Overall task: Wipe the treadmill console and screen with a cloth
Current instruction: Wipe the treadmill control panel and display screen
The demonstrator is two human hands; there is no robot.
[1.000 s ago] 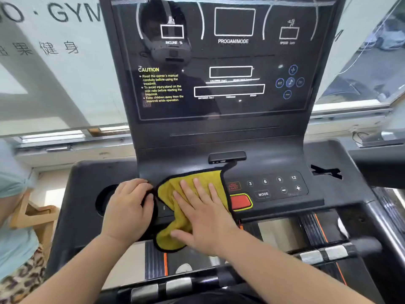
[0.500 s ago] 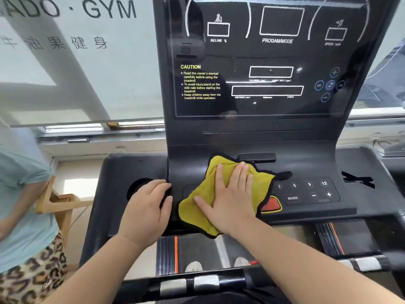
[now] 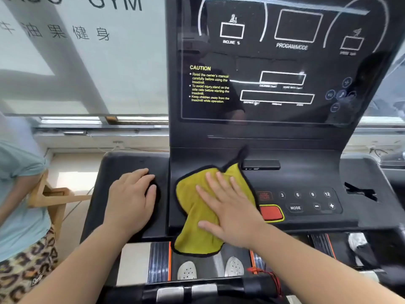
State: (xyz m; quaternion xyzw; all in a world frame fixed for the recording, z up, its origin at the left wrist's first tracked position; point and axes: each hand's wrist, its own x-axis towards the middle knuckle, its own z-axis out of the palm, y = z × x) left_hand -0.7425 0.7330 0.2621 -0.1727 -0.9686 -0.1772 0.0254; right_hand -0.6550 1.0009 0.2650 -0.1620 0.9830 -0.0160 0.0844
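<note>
A yellow cloth with black edging [image 3: 195,205] lies spread on the left part of the black console button panel [image 3: 306,176], its lower end hanging over the front edge. My right hand [image 3: 228,207] presses flat on the cloth, fingers spread. My left hand [image 3: 131,198] rests palm down on the console's left tray, over the round cup holder. The dark glossy screen [image 3: 282,62] rises behind, with white display boxes and yellow caution text. A red stop button [image 3: 270,212] shows just right of my right hand.
Number, MODE and plus/minus buttons [image 3: 306,200] sit right of the cloth. A black slot piece [image 3: 260,165] stands above it. Another person in a teal shirt [image 3: 19,189] stands at the left beside a wooden frame [image 3: 52,194]. The handlebar [image 3: 208,288] crosses below.
My right hand has slid the cloth across the lower panel, uncovering the red button, and the cloth now hangs lower over the front edge. My left hand stays on the left tray. The view shifted left.
</note>
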